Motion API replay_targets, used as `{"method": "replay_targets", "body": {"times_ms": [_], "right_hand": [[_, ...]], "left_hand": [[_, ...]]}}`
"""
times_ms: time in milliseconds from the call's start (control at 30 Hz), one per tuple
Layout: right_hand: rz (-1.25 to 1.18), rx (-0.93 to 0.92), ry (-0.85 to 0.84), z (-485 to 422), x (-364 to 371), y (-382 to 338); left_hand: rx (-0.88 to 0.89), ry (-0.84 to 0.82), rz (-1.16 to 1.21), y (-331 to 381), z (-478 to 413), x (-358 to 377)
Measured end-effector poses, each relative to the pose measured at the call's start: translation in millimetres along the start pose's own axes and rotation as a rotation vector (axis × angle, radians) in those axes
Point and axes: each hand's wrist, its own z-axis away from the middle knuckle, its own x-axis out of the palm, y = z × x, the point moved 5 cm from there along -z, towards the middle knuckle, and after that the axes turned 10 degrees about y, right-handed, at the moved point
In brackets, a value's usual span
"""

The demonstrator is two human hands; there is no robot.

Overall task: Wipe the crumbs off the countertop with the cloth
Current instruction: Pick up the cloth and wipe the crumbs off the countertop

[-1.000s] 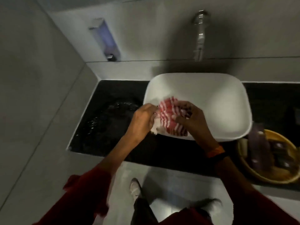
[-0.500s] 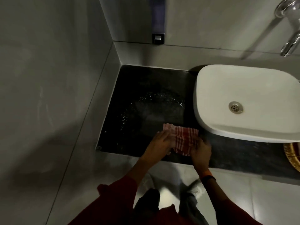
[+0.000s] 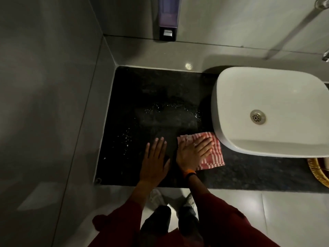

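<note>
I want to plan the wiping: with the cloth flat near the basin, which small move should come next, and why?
Probably slide the right hand, flat on the red-and-white striped cloth, leftward: the white crumbs lie on the black stone countertop to its left.

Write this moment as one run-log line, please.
phase: wiping | right hand: flat on cloth | left hand: flat on countertop, bare | crumbs: left of hands | cloth: beside sink
</note>
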Motion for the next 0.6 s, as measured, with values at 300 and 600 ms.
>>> {"method": "replay_targets", "body": {"times_ms": [300, 600], "right_hand": [[-0.038, -0.374, 0.036, -90.6, 32.3, -61.1], [0.027, -1.216, -0.201, -64.6, 65.5, -155.9]], "left_hand": [[0.025, 0.009, 0.036, -1.2, -0.8, 9.3], [0.039, 0.057, 0.061, -1.7, 0.3, 7.5]]}}
